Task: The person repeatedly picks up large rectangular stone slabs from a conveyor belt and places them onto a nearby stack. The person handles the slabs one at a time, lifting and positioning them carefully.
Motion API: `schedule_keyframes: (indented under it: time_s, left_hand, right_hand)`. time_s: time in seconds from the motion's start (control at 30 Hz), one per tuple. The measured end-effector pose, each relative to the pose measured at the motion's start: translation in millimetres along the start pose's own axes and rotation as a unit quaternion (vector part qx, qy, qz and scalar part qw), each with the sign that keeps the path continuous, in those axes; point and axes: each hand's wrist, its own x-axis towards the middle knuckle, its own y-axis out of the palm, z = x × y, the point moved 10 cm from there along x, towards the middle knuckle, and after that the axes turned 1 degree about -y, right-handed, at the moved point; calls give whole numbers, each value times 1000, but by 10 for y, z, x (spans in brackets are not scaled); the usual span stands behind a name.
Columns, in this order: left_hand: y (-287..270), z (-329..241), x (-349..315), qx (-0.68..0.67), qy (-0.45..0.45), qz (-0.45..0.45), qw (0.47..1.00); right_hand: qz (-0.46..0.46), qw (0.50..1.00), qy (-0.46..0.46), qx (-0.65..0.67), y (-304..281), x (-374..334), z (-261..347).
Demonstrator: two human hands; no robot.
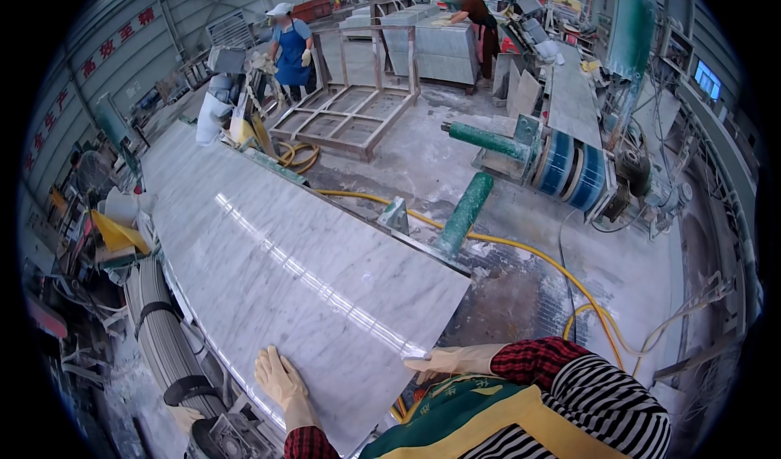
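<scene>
Head view: glossy grey-veined white marble slab [285, 264] under gloved hands.

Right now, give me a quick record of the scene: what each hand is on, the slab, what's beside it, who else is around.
left hand: gloved, flat on the slab's near edge
right hand: gloved, at the slab's near right corner
slab: long polished grey-white marble, runs away to the upper left
yellow hose: on the wet floor, right of the slab
metal frame: on the floor beyond the slab
others: person in blue apron; second person at the far stone blocks
</scene>
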Motion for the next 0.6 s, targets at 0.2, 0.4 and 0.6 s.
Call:
schedule_keyframes:
  time_s: [0.2,0.4,0.6]
  left_hand:
    - [-92,-46,-14,-15,6,-18,1000]
    - [-210,-182,35,-39,3,26,999]
    - [-53,-32,-36,1,6,-21,1000]
  right_hand:
    - [31,999,-7,15,57,-32,14]
    - [47,999,-19,19,98,38,-36]
    - [31,999,-20,8,73,47,-63]
